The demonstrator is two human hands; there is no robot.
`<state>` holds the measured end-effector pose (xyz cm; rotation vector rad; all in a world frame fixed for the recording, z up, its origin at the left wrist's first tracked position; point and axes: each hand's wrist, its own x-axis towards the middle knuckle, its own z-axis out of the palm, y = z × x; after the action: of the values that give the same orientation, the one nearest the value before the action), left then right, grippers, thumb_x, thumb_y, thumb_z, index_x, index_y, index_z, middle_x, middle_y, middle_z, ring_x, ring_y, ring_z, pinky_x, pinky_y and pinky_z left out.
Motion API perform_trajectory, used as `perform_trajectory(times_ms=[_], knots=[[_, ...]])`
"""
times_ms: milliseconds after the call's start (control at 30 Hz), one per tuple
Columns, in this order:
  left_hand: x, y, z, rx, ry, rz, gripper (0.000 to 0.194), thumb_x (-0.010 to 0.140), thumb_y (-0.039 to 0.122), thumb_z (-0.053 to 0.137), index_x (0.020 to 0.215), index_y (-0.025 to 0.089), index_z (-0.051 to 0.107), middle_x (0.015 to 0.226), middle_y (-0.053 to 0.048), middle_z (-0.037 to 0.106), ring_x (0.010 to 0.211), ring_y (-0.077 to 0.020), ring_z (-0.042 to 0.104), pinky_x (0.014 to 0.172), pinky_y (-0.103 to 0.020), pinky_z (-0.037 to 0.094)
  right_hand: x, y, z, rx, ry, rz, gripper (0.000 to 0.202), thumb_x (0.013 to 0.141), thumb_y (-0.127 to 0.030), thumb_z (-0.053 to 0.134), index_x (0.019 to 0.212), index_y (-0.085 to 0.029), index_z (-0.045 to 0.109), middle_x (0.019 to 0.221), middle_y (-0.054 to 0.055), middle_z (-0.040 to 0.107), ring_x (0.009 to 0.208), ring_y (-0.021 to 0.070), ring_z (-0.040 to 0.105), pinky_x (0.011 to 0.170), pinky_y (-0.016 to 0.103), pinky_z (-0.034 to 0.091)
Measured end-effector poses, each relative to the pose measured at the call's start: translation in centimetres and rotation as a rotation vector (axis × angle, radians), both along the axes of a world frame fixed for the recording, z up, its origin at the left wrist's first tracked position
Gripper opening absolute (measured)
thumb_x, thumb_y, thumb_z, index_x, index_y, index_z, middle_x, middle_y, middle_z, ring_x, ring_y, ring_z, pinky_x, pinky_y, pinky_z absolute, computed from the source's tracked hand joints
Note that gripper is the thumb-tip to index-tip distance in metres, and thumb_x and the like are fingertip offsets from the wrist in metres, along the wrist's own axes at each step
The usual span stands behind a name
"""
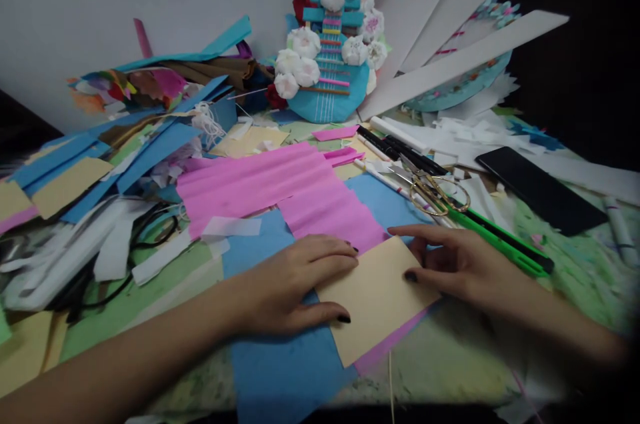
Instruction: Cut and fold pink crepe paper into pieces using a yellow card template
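Our left hand (305,284) lies open on the left edge of the cream paper (375,297), near us on the desk (430,371); light, even pressure helps us hold it flat. Its long axis slants from near left to far right, one corner pointing away; whether our half-curled right hand (450,261) grips it, we cannot tell

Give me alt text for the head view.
The left hand and right hand touch opposite sides of cream paper over pink paper and blue paper. Beyond the right hand lie scissors and a green cutter; a blue guitar-shaped craft stands behind.
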<state>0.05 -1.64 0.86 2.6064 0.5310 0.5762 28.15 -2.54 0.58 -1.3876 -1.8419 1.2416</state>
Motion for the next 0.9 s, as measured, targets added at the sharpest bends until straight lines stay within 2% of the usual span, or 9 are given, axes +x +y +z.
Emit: perform_trajectory(times_ms=[100, 167, 233, 333, 400, 567, 633, 733, 900], knots=[[-0.4, -0.1, -0.2, -0.065, -0.058, 0.109, 0.044, 0.091, 0.029, 0.056, 0.13, 0.013, 0.043, 0.128, -0.016, 0.058, 0.121, -0.022, 0.054, 0.099, -0.036, 0.048, 0.8, 0.4, 0.7, -0.098, 0.173, -0.093, 0.044, 0.074, -0.032, 0.071, 0.117, -0.022, 0.065, 0.08, 0.002, 0.058, 0.054, 0.0087, 0.055, 0.04, 0.017, 0.039], [-0.4, -0.1, -0.3, -0.083, -0.116, 0.163, 0.033, 0.091, 0.021, 0.054, 0.123, 0.014, 0.049, 0.123, -0.014, 0.06, 0.117, -0.0199, 0.057, 0.097, -0.035, 0.049, 1.4, 0.7, 1.0, -0.007, 0.271, -0.204, 0.044, 0.076, -0.033, 0.071, 0.118, -0.024, 0.063, 0.082, 0.002, 0.059, 0.059, 0.0108, 0.058, 0.043, 0.018, 0.042], [-0.3, 0.1, -0.4, -0.075, -0.155, 0.214, 0.027, 0.089, 0.014, 0.052, 0.116, 0.015, 0.054, 0.12, -0.013, 0.06, 0.114, -0.0191, 0.058, 0.096, -0.036, 0.05, 1.8, 0.9, 1.1, 0.268, 0.289, -0.296, 0.036, 0.08, -0.029, 0.068, 0.116, -0.024, 0.064, 0.082, 0.003, 0.061, 0.062, 0.0118, 0.059, 0.046, 0.02, 0.044], [0.0, 0.2, -0.6, -0.048, -0.177, 0.262, 0.026, 0.086, 0.012, 0.054, 0.112, 0.014, 0.057, 0.119, -0.015, 0.059, 0.113, -0.0203, 0.058, 0.095, -0.038, 0.051, 1.7, 0.6, 1.2, 0.721, 0.227, -0.376, 0.021, 0.083, -0.015, 0.064, 0.102, -0.023, 0.069, 0.085, 0.004, 0.064, 0.073, 0.0128, 0.06, 0.059, 0.022, 0.048], [0.1, 0.2, -0.7, -0.01, -0.187, 0.228, 0.022, 0.085, 0.012, 0.055, 0.107, 0.013, 0.06, 0.116, -0.015, 0.06, 0.11, -0.0202, 0.059, 0.092, -0.036, 0.053, 1.3, 0.3, 1.3, 0.861, 0.213, -0.342, 0.02, 0.08, -0.009, 0.064, 0.092, -0.024, 0.071, 0.085, 0.002, 0.066, 0.08, 0.0139, 0.061, 0.069, 0.026, 0.049], [0.6, 0.1, -0.8, 0.09, -0.203, 0.14, 0.018, 0.085, 0.01, 0.054, 0.099, 0.012, 0.066, 0.104, -0.014, 0.065, 0.108, -0.0212, 0.061, 0.09, -0.037, 0.055, 0.1, -0.8, 2.1, 1.079, -0.002, 0.101, 0.03, 0.075, 0.001, 0.06, 0.098, -0.017, 0.07, 0.091, 0.007, 0.071, 0.09, 0.0193, 0.065, 0.079, 0.036, 0.053], [0.7, -0.1, -0.8, 0.134, -0.205, 0.148, 0.019, 0.084, 0.009, 0.053, 0.098, 0.012, 0.067, 0.101, -0.014, 0.067, 0.105, -0.0233, 0.062, 0.09, -0.042, 0.055, 0.0, -1.3, 2.4, 1.125, -0.066, 0.175, 0.026, 0.076, 0.0, 0.061, 0.097, -0.014, 0.068, 0.094, 0.009, 0.071, 0.092, 0.0198, 0.065, 0.08, 0.037, 0.054], [0.8, -0.5, -0.9, 0.183, -0.192, 0.175, 0.022, 0.084, 0.009, 0.054, 0.1, 0.012, 0.067, 0.103, -0.015, 0.069, 0.105, -0.0262, 0.063, 0.089, -0.047, 0.055, 0.4, -2.9, 2.9, 1.165, -0.145, 0.171, 0.025, 0.077, -0.002, 0.063, 0.098, -0.013, 0.067, 0.094, 0.009, 0.071, 0.095, 0.0195, 0.065, 0.079, 0.034, 0.055], [0.8, -1.2, -1.2, 0.179, -0.18, 0.212, 0.025, 0.081, 0.009, 0.056, 0.104, 0.01, 0.067, 0.107, -0.016, 0.07, 0.109, -0.0274, 0.063, 0.093, -0.046, 0.054, 0.9, -6.1, 2.9, 1.195, -0.318, 0.006, 0.039, 0.072, 0.002, 0.067, 0.106, -0.016, 0.066, 0.095, 0.008, 0.071, 0.096, 0.0218, 0.065, 0.079, 0.038, 0.054]])
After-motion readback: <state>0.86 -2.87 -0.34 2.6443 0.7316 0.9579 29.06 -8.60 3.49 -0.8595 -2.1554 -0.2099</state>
